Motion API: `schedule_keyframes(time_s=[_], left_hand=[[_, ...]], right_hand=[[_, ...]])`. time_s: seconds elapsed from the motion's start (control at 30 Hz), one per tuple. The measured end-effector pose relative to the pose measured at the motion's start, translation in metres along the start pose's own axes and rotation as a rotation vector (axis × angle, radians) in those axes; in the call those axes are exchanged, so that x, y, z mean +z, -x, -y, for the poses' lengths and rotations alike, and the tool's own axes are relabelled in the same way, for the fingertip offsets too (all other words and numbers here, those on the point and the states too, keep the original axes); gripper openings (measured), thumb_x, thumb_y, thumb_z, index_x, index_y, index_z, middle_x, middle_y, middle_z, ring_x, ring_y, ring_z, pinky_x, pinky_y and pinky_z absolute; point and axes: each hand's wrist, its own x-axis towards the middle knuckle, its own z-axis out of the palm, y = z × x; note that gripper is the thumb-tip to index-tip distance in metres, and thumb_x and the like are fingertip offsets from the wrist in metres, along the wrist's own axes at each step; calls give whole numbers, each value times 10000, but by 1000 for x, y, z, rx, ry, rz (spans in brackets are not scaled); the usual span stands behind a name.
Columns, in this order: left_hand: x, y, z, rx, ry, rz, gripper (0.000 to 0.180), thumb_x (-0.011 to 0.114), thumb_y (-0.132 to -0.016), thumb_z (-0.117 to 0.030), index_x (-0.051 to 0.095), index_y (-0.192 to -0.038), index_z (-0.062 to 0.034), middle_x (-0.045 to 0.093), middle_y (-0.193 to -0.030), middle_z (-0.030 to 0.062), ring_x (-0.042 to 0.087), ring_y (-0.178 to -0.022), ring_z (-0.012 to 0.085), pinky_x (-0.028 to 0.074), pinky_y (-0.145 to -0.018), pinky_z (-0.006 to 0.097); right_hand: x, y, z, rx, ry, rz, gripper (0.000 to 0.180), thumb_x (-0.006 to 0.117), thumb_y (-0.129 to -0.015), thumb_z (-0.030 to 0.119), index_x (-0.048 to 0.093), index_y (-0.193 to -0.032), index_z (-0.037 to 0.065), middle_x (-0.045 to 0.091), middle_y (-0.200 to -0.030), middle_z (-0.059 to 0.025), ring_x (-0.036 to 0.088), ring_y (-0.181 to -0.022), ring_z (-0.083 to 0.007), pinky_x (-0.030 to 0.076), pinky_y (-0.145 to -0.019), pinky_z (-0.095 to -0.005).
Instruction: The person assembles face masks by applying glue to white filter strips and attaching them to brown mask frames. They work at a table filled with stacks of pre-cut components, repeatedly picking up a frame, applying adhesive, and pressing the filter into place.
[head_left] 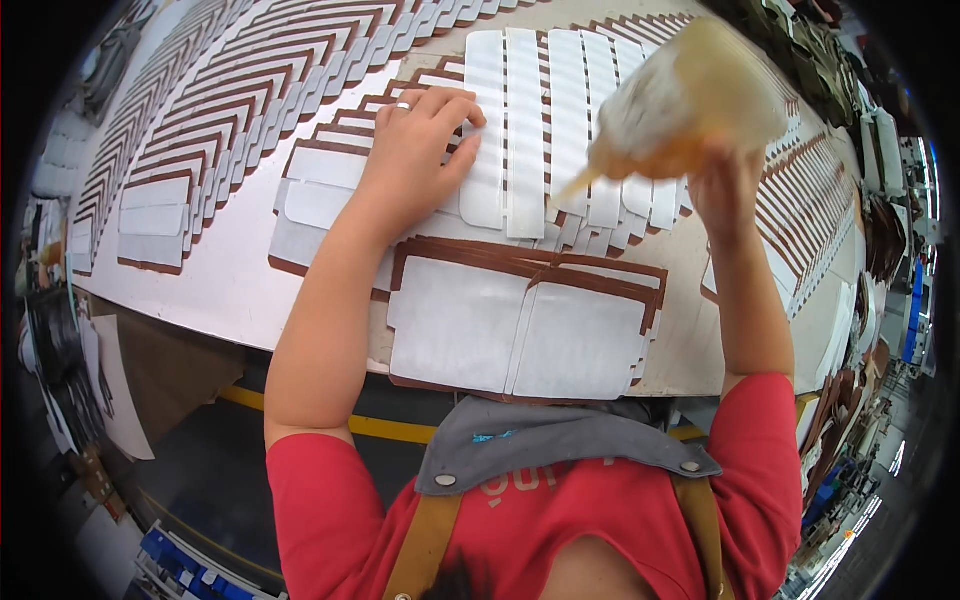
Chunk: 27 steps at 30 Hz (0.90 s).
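My right hand (727, 185) grips a translucent squeeze bottle (690, 100), tilted, with amber liquid inside and its thin nozzle pointing down and left. The bottle is blurred by motion and hangs above the white strips (525, 135), which lie side by side over overlapping brown-edged panels. To the left of these strips my left hand (428, 140), a ring on one finger, rests on the layered panels with its fingers apart and slightly bent. Its thumb reaches close to the leftmost strip. Nearest my body lies a stack of white-faced panels (455, 320) with brown edges.
Fanned rows of brown-edged white panels (155, 215) cover the left of the pale table (235, 305). Another fanned row (810, 215) lies beyond my right forearm. Hanging brown pieces (880, 240) line the right side. Below the table's front edge runs a yellow bar (390, 430).
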Motion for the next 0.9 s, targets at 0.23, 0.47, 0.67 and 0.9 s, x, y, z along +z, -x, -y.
schedule_keyframes(time_s=[0.23,0.47,0.67,0.9], left_hand=[[-1,-3,-2,7,13,2,110,590,-825,-109,576,-934,-110,574,-1158,21,466,-1100,234,317,-917,382],[-3,-2,-2,-18,23,21,114,586,-825,-106,578,-939,-106,571,-1164,27,468,-1092,230,312,-919,379],[-3,-3,-3,-17,13,20,111,585,-822,-102,577,-932,-96,569,-1164,31,469,-1087,228,313,-913,376],[-2,-4,-3,0,14,0,114,593,-812,-103,578,-925,-99,568,-1134,32,476,-1067,235,329,-903,378]], right_hand=[[-8,-98,-71,-35,95,-309,346,650,-862,329,535,-1031,50,593,-738,-36,548,-519,-92,400,-384,-206],[-3,-120,-97,23,168,-259,421,683,-842,291,482,-1119,45,598,-808,-51,564,-566,-88,418,-409,-206],[-15,-119,-103,46,135,-325,415,664,-857,274,462,-1134,41,602,-828,-69,566,-550,-100,418,-399,-208],[-25,-109,-98,105,74,-263,352,637,-873,299,504,-1060,31,603,-784,-63,562,-526,-108,413,-379,-221]])
